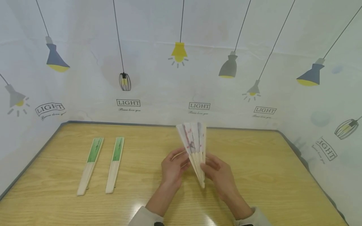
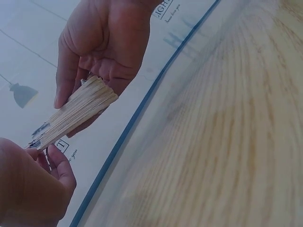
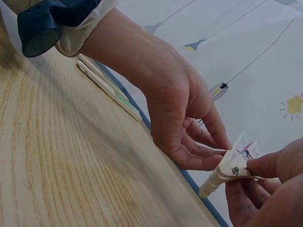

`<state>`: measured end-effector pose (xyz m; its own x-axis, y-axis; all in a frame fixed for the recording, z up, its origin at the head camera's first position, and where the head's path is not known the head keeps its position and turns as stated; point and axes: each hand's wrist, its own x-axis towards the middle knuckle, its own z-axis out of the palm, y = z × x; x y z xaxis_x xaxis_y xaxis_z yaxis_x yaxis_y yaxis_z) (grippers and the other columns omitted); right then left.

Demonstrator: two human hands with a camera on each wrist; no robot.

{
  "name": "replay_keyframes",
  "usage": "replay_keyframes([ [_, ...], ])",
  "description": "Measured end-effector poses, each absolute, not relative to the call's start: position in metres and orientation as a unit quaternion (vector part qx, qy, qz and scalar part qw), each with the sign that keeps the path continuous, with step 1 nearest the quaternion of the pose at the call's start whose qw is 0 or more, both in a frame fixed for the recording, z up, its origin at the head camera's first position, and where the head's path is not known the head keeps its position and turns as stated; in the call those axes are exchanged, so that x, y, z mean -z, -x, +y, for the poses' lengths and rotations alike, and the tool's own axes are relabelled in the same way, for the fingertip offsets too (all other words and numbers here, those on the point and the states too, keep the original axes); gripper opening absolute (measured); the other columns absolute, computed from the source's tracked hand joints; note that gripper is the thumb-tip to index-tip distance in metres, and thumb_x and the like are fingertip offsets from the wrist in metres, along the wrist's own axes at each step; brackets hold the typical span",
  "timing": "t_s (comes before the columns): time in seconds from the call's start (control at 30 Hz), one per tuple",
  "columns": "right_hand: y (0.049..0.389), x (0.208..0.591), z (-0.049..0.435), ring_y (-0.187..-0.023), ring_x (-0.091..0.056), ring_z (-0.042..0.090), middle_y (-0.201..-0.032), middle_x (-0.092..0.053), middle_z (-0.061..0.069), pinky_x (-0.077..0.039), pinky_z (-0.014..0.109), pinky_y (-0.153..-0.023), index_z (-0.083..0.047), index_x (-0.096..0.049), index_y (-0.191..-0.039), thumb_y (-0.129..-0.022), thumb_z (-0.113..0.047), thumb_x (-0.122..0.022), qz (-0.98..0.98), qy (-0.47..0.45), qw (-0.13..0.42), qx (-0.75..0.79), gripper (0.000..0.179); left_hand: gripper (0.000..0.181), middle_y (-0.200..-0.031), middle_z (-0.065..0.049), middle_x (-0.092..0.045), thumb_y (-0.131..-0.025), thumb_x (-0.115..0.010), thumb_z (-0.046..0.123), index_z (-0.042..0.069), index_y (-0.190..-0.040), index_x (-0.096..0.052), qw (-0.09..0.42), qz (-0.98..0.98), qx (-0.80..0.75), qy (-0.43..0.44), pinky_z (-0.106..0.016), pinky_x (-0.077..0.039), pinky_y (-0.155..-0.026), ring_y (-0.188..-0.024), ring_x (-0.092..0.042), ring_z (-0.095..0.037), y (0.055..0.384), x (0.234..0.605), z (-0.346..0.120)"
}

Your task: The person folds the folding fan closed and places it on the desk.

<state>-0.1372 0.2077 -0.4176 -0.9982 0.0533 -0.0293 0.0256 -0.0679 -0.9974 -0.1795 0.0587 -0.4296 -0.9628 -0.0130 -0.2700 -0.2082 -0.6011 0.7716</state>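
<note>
A partly spread folding fan (image 1: 195,138) with pale ribs and a white leaf printed with red blossoms and a bird is held up between both hands, its pivot end down. My left hand (image 1: 172,168) pinches the fan's left edge near where leaf and ribs meet; its fingertips show at the leaf in the right wrist view. My right hand (image 1: 222,175) grips the ribs lower on the right, thumb in front and fingers behind. The left wrist view shows the stacked rib ends (image 2: 92,101) in my right hand. A metal pivot (image 3: 236,171) shows in the right wrist view.
Two closed fans with green leaves lie side by side on the left of the wooden table: one outer fan (image 1: 90,166) and one inner fan (image 1: 115,164). A white lamp-printed curtain (image 1: 158,94) stands around the back and sides, behind the table's dark edge.
</note>
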Motion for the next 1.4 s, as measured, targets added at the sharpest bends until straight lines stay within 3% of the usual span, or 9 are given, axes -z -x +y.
replay_keyframes([
  [0.43,0.1356,0.4158,0.2037,-0.103,-0.062,0.03,-0.12,-0.061,0.023,-0.053,0.037,-0.089,0.0,-0.051,-0.134,-0.089,0.002,-0.063,-0.679,0.029,0.002,-0.733,0.047,0.028,-0.096,-0.01,-0.07,-0.085,-0.069,0.0,-0.002,-0.112,-0.062,0.065,0.452,-0.881,0.127,-0.031,-0.057,-0.074,-0.081,-0.068,-0.021,0.1777,0.4294,0.057],
  [0.8,0.136,0.4192,0.2015,-0.105,-0.062,0.029,-0.119,-0.061,0.02,-0.054,0.04,-0.087,-0.001,-0.055,-0.131,-0.088,0.0,-0.064,-0.679,0.029,0.011,-0.733,0.043,0.04,-0.102,-0.012,-0.068,-0.086,-0.072,0.009,-0.004,-0.121,-0.058,0.108,0.483,-0.864,0.097,-0.035,-0.057,-0.077,-0.081,-0.067,-0.02,0.1751,0.4315,0.0543],
  [1.1,0.1402,0.4154,0.2031,-0.108,-0.06,0.028,-0.118,-0.06,0.018,-0.054,0.039,-0.087,-0.002,-0.056,-0.129,-0.088,0.0,-0.065,-0.69,0.026,0.014,-0.723,0.042,0.037,-0.097,-0.01,-0.069,-0.085,-0.07,0.001,-0.004,-0.119,-0.057,0.107,0.487,-0.864,0.072,-0.031,-0.057,-0.074,-0.077,-0.067,-0.018,0.1751,0.4285,0.0556],
  [1.4,0.139,0.4159,0.205,-0.11,-0.059,0.029,-0.118,-0.06,0.018,-0.053,0.039,-0.089,-0.004,-0.057,-0.13,-0.089,-0.003,-0.065,-0.693,0.021,0.006,-0.72,0.041,0.035,-0.094,-0.01,-0.07,-0.085,-0.07,0.001,-0.004,-0.117,-0.059,0.112,0.492,-0.86,0.074,-0.034,-0.058,-0.076,-0.077,-0.067,-0.018,0.1731,0.4272,0.0566],
])
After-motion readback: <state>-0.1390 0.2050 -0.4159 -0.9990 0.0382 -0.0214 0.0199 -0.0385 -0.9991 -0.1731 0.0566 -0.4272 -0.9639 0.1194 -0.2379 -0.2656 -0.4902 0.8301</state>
